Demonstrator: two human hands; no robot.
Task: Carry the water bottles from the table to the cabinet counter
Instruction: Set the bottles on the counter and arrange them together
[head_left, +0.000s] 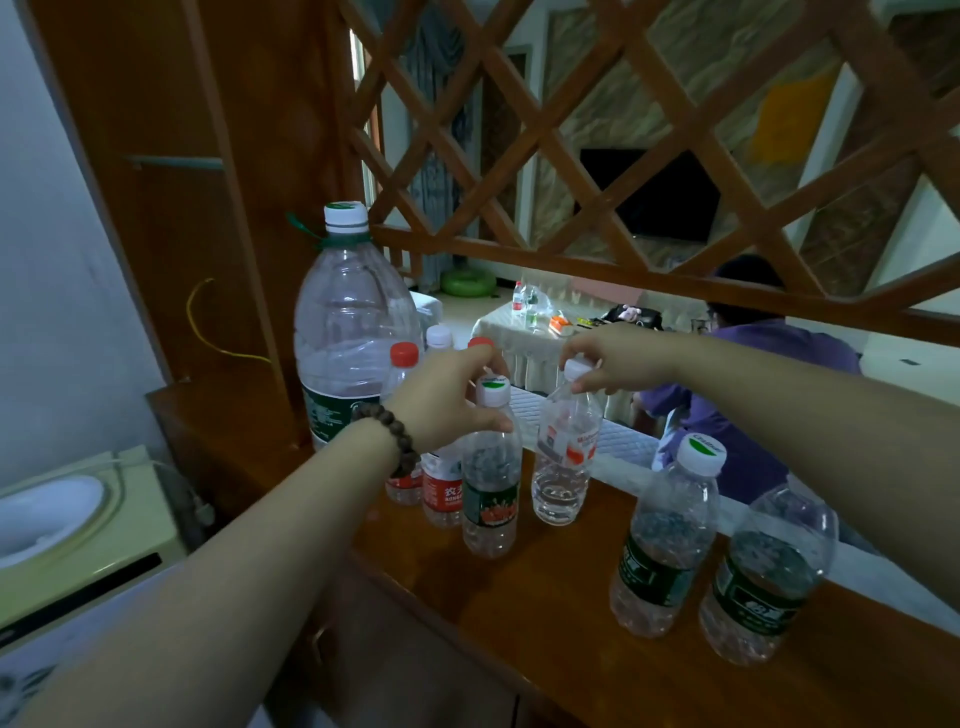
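Note:
Several plastic water bottles stand on the wooden cabinet counter (545, 597). My left hand (447, 400), with a bead bracelet at the wrist, grips the neck of a green-labelled bottle (491, 499) standing on the counter. My right hand (618, 364) pinches the white cap of a clear bottle with a red-and-white label (563, 462), which tilts slightly. Two more green-labelled bottles (665, 545) (769, 577) stand at the right. Red-capped bottles (441, 488) cluster behind my left hand. A large jug (348, 332) stands at the back left.
A wooden lattice screen (623, 156) rises behind the counter. Beyond it a person in a purple shirt (753, 395) sits, and a table with a cloth (519, 327) holds more bottles. A water dispenser (78, 514) stands at the lower left.

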